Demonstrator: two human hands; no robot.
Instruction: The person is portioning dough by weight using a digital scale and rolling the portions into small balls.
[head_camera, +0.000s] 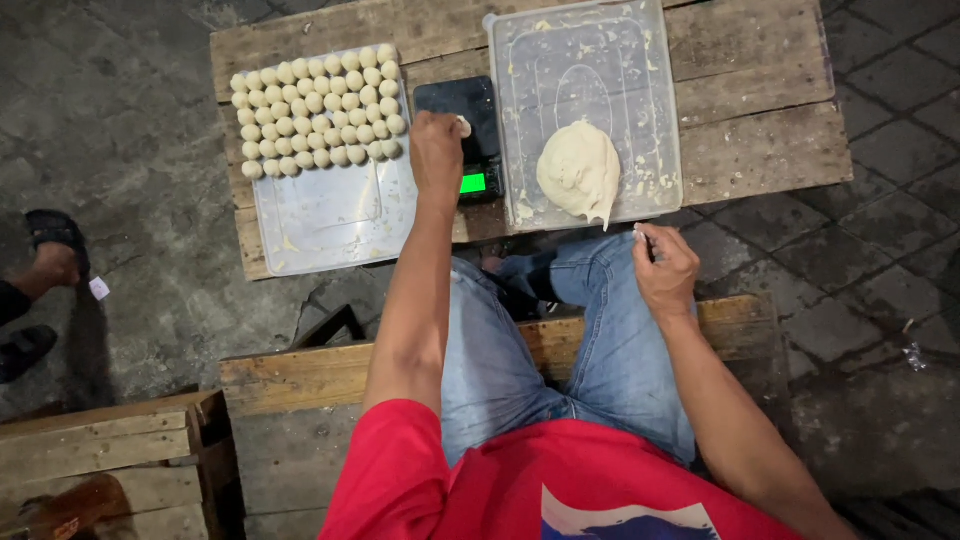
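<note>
My left hand (437, 150) reaches over a small black digital scale (470, 120) with a green lit display, pinching a small piece of dough (464, 125) at its fingertips. My right hand (662, 265) hovers near my knee, below the clear plastic tub (650, 110), fingers closed on a small thin tool whose kind I cannot tell. A large lump of pale dough (579, 172) lies in that tub. Left of the scale, a clear tray (335, 215) carries several rows of small dough balls (315, 112) in its far half.
Everything rests on a low wooden plank table (760, 130). I sit on a wooden bench (300, 375) in jeans. Another person's sandalled feet (45, 265) stand at the left on the stone paving. A wooden crate (110, 465) is at lower left.
</note>
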